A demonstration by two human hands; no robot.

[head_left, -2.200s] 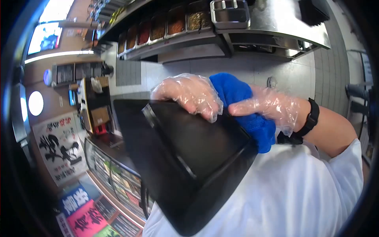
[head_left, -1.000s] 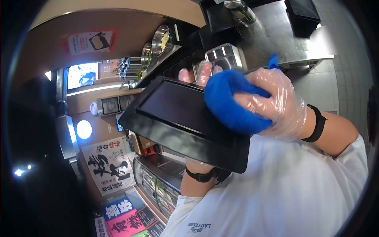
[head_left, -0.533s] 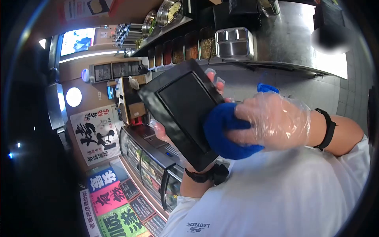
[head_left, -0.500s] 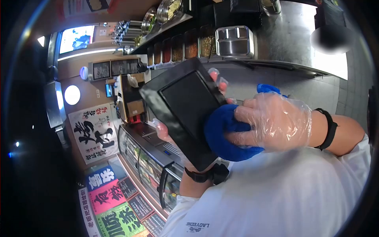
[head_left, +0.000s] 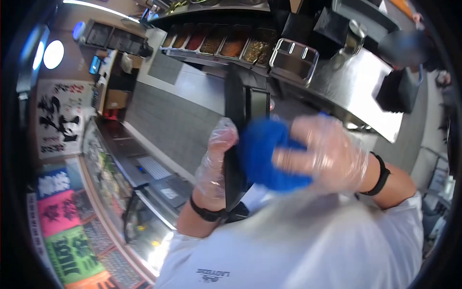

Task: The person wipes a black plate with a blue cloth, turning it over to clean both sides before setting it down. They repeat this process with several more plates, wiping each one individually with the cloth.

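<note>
A black plastic tray [head_left: 236,103] stands almost edge-on in front of my chest. My left hand [head_left: 215,161], in a clear disposable glove, grips its lower edge from the left. My right hand [head_left: 327,151], also gloved, presses a blue cloth [head_left: 257,151] against the tray's right face. Both wrists carry black bands. The tray's flat face is mostly hidden by the cloth and by the angle.
A steel counter [head_left: 346,79] runs across the top with a row of filled food pans [head_left: 221,43] and an empty steel pan [head_left: 294,59]. A glass display case [head_left: 122,185] and coloured signs [head_left: 62,226] lie lower left. Another person [head_left: 409,48] stands beyond the counter.
The tray has turned from face-on to nearly edge-on and upright. My left hand has shifted to its lower left edge. The cloth stays pressed on it, and my view has swung right.
</note>
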